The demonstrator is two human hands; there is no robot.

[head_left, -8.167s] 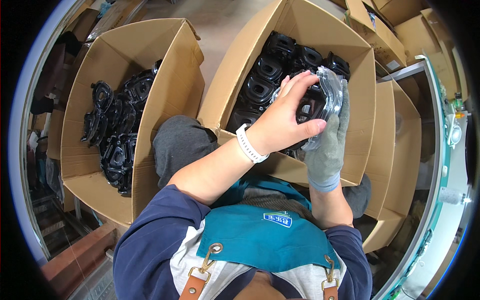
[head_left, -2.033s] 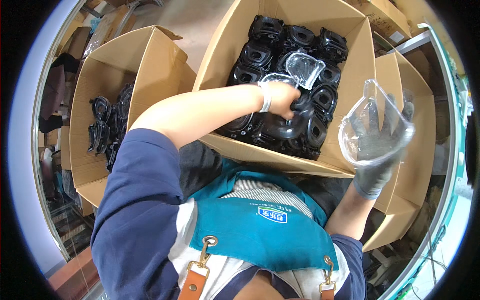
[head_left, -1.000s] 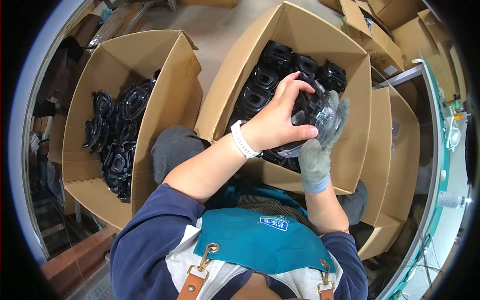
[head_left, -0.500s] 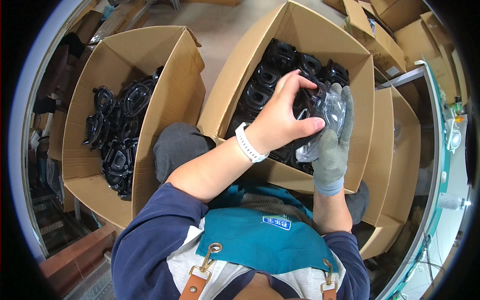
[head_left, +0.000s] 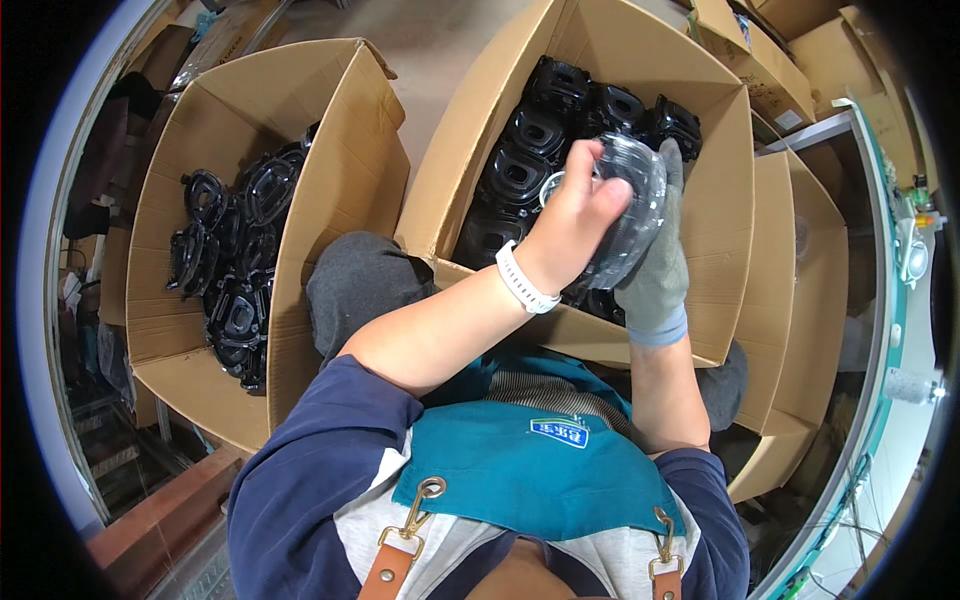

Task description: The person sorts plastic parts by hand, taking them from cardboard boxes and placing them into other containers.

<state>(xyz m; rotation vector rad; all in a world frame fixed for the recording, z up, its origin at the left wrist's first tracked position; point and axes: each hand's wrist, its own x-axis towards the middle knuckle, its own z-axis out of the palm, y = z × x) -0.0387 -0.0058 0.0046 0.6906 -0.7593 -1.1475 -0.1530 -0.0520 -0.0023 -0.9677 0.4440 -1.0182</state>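
Observation:
Over the middle cardboard box I hold a clear, rounded plastic cover between both hands. My bare left hand has its thumb and curled fingers on the cover's left side; a clear ring-like edge shows beside the fingers. My right hand, in a grey glove, lies along the cover's right side and cups it, its fingers partly hidden behind it. Whether a black part sits inside the cover I cannot tell. Beneath my hands, several glossy black plastic housings with oval openings fill the box in rows.
To the left stands another cardboard box with loosely piled black frames. A further cardboard box is at the right, beside a green-edged bench. My knee is between the two filled boxes. More cartons stand at the far right.
The clear cover has turned in my hands and now faces up and left, its domed side more in view. My left thumb and fingers have drawn closer together on it.

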